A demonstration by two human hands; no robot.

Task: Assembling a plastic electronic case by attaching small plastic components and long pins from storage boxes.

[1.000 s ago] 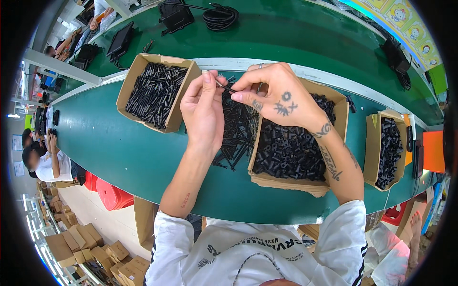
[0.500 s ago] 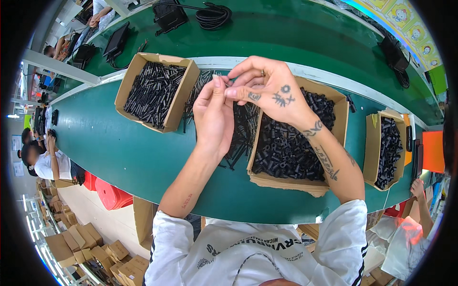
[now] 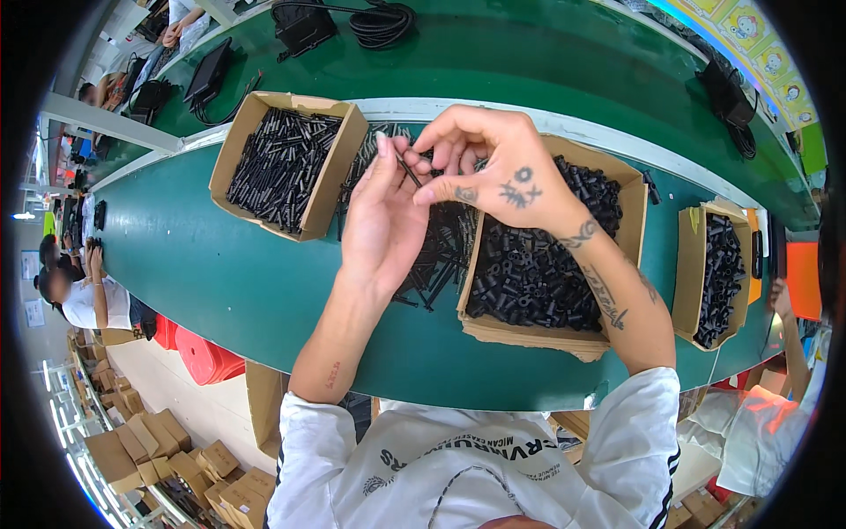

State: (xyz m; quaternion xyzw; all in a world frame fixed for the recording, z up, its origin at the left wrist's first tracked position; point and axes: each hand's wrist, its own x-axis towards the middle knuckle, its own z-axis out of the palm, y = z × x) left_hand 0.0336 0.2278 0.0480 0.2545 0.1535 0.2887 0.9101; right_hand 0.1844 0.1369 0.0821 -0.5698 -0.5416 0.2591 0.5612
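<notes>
Over the bench, both hands are held up close together. A thin black rod (image 3: 408, 170) slants between them, its upper end at the fingers of my left hand (image 3: 379, 220), which is closed on it. The lower end lies close to the thumb tip of my right hand (image 3: 513, 172). That hand has its thumb and curled fingers apart; whether it touches the rod is hard to tell. Beneath the hands lies a loose pile of black rods (image 3: 445, 242). A cardboard box of short black tubular parts (image 3: 529, 278) stands under my right hand and forearm.
Left of the pile is a cardboard box of black rods (image 3: 284, 167). Farther right stands a smaller box of black tubular parts (image 3: 723, 282). Black adapters and a coiled cable (image 3: 383, 25) lie on the raised green shelf (image 3: 529, 62). Other people work at both sides.
The fingertips, pinched together before, have come apart; my right thumb has separated from its fingers. The thin rod now shows between the hands. My left hand has shifted slightly left.
</notes>
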